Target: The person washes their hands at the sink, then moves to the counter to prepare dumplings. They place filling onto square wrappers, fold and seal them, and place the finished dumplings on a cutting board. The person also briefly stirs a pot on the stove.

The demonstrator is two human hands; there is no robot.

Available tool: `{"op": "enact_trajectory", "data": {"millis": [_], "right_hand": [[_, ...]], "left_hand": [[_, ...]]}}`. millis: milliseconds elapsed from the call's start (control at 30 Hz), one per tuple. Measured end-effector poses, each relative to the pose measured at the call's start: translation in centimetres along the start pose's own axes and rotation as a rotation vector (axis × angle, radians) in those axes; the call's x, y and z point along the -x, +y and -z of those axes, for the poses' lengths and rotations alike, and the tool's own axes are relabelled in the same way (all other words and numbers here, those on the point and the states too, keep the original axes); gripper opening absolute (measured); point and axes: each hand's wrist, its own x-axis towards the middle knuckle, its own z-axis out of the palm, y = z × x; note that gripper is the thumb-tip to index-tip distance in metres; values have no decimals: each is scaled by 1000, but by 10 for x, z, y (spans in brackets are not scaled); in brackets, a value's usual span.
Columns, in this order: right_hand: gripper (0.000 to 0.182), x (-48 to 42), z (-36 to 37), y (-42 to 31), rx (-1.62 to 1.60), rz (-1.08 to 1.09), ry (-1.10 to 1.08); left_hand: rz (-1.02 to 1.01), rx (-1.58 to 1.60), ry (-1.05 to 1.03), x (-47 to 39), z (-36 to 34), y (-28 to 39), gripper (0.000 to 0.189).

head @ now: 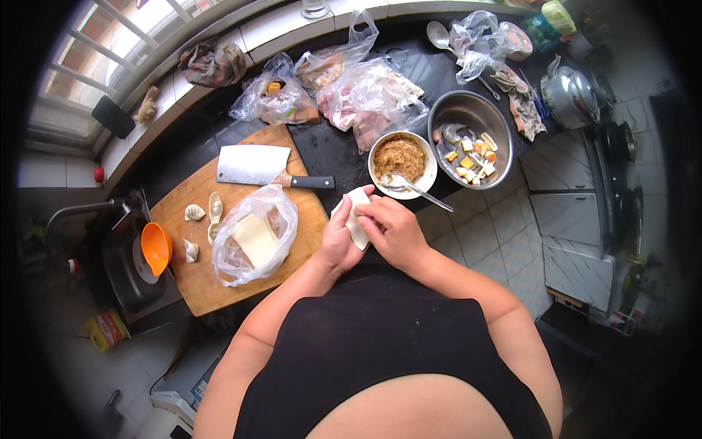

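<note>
A white dough wrapper [359, 232] lies across my left hand [335, 241], whose thumb presses its near side. The fingertips of my right hand [396, 233] pinch the wrapper's right edge. Just beyond my hands stands a white bowl [430, 178] of brown minced filling [398, 156], with a metal spoon [419, 192] resting in it. To the left, a wooden cutting board [189, 293] carries a stack of square wrappers [255, 239] in an open clear plastic bag [281, 211]. Several folded dumplings [194, 212] lie on the board's left part. Whether the wrapper holds filling is hidden by my fingers.
A cleaver [252, 164] lies at the board's far side. Beyond are plastic bags of food [364, 96]. A steel bowl [503, 173] with cut yellow-and-white pieces stands right, near a metal kettle [570, 96]. An orange bowl [156, 247] sits by the sink [123, 277].
</note>
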Motion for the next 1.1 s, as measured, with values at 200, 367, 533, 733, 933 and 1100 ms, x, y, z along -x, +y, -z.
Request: {"op": "enact_trajectory", "data": {"millis": [200,367,533,733,933,1100], "right_hand": [[20,-4,8,6,26,-124,58],[23,-2,3,5,121,-48,47],[28,1,4,11,239,30,22],[32,-2,5,12,211,57,33],[30,2,5,27,253,194,36],[25,7,8,31,299,345,59]], "left_hand": [[-100,-151,-2,-6,-20,8,44],[-122,-126,-33,-9,-18,3,47],[-130,-205,-15,-6,-20,1,46],[-135,-221,205,-5,-5,-4,36],[-144,-243,473,-9,0,-13,31],[-116,10,390,-6,-14,-5,42]]}}
